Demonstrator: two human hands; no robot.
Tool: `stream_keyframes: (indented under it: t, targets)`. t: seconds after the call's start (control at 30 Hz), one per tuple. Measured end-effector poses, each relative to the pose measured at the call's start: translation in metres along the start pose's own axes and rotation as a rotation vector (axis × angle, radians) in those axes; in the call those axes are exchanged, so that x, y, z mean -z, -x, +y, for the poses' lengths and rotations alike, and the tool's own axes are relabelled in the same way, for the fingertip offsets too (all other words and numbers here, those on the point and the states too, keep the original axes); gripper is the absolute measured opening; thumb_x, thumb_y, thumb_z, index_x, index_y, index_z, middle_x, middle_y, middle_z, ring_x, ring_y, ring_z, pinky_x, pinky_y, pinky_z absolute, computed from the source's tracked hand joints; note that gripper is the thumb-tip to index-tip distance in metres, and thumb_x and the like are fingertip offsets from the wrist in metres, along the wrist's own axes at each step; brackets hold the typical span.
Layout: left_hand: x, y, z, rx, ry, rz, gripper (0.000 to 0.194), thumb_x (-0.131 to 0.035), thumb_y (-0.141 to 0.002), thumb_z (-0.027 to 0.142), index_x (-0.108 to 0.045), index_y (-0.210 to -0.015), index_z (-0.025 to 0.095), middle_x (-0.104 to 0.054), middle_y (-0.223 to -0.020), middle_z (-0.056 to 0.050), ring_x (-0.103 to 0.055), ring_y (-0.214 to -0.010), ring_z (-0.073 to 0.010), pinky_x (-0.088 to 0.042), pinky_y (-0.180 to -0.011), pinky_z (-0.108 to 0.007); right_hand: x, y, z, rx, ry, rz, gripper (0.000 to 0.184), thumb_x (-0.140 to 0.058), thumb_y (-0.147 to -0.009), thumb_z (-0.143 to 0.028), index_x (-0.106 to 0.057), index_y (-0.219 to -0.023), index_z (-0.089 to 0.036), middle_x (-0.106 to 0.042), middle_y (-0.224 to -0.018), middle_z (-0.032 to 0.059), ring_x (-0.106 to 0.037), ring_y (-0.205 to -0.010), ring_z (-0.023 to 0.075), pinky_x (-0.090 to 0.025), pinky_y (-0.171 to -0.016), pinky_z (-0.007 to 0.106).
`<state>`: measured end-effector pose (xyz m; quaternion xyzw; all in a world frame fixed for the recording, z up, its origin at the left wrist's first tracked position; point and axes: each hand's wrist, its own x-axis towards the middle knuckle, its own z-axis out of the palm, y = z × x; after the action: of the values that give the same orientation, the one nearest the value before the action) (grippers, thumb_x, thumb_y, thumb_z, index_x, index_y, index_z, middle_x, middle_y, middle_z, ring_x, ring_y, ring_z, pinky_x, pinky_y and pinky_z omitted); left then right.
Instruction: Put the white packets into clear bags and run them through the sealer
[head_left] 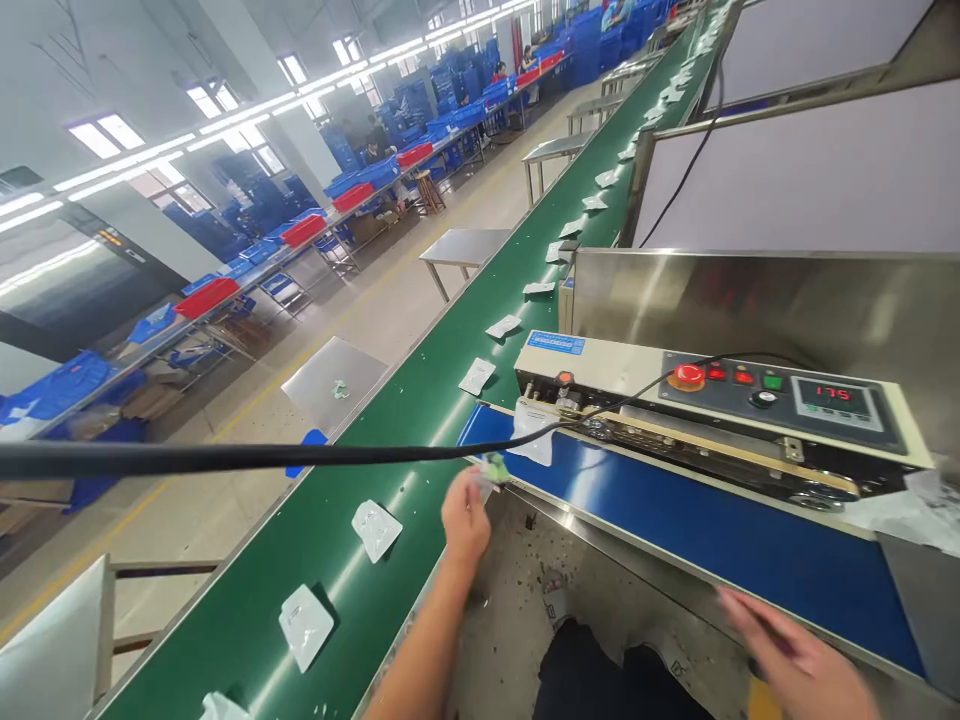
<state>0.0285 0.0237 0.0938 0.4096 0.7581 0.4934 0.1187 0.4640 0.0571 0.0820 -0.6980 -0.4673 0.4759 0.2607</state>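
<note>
My left hand (466, 518) is pinched closed on a small green-and-white scrap (495, 468), at the near corner of the blue belt (637, 510). Its exact kind is unclear, and a black cable passes just above it. A white pouch (534, 445) hangs at the intake of the sealing machine (600, 365), its upper edge at the rollers and its lower part over the blue belt. My right hand (799, 660), blurred, has its fingers stretched out beside the blue belt's front edge and shows nothing in them.
A long green conveyor (420, 400) carries several white pouches (377, 530) past the machine's left end. The black cable (262, 457) crosses in front of the view. White plastic (915, 510) lies at the machine's right end. A metal side table (334, 385) holds another green scrap.
</note>
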Motion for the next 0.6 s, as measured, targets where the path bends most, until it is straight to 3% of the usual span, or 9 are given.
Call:
stream_keyframes:
  t: [0.1,0.2,0.3,0.4,0.5,0.6]
  targets:
    - [-0.056,0.055,0.051,0.028,0.127,-0.318,0.05,-0.05,-0.112,0.061,-0.082,-0.106,0.024,-0.079,-0.095,-0.011,-0.072,-0.088,-0.0269,-0.062,-0.089,-0.041,-0.034,-0.002,-0.042,0.137,-0.099,-0.18,0.068,-0.08,-0.073,-0.082,-0.092,-0.115,-0.03,-0.084,-0.126,0.0112,-0.078,-0.119,0.0445,-0.068,-0.1,0.053]
    - [-0.121,0.092,0.093,0.084,0.252,-0.579,0.052,-0.055,-0.109,0.065,-0.082,-0.104,0.021,-0.073,-0.081,-0.006,-0.061,-0.072,-0.02,-0.055,-0.073,-0.033,-0.038,-0.012,-0.061,0.193,-0.165,-0.11,0.066,-0.082,-0.07,-0.082,-0.091,-0.101,-0.024,-0.085,-0.114,0.013,-0.08,-0.107,0.0402,-0.069,-0.085,0.039]
    - [-0.178,0.108,0.12,0.177,0.375,-0.701,0.056,-0.062,-0.104,0.069,-0.079,-0.099,0.016,-0.066,-0.074,-0.002,-0.051,-0.066,-0.0153,-0.044,-0.064,-0.028,-0.009,-0.029,-0.045,0.046,-0.26,0.069,0.061,-0.088,-0.061,-0.077,-0.087,-0.085,-0.021,-0.084,-0.094,0.0141,-0.08,-0.086,0.0369,-0.065,-0.064,0.034]
    - [-0.23,0.117,0.137,0.344,0.385,-0.801,0.056,-0.071,-0.097,0.069,-0.074,-0.08,0.016,-0.051,-0.062,0.003,-0.039,-0.06,-0.012,-0.034,-0.059,-0.027,0.03,-0.047,-0.013,-0.195,-0.46,0.248,0.062,-0.094,-0.05,-0.066,-0.085,-0.088,-0.017,-0.082,-0.09,0.0139,-0.078,-0.08,0.0355,-0.063,-0.059,0.033]
    - [-0.282,0.127,0.155,0.485,0.341,-0.883,0.052,-0.083,-0.089,0.062,-0.071,-0.066,0.017,-0.043,-0.055,0.006,-0.035,-0.058,-0.0114,-0.035,-0.059,-0.027,0.065,-0.065,0.014,-0.322,-0.629,0.364,0.063,-0.099,-0.042,-0.055,-0.081,-0.088,-0.016,-0.079,-0.081,0.0106,-0.076,-0.073,0.0342,-0.063,-0.055,0.035]
    - [-0.335,0.139,0.174,0.596,0.33,-0.925,0.043,-0.09,-0.083,0.053,-0.077,-0.066,0.016,-0.047,-0.054,0.005,-0.04,-0.057,-0.0122,-0.042,-0.061,-0.027,0.096,-0.087,0.029,-0.35,-0.714,0.445,0.057,-0.101,-0.041,-0.047,-0.076,-0.084,-0.019,-0.074,-0.071,0.0059,-0.076,-0.068,0.0338,-0.065,-0.052,0.037]
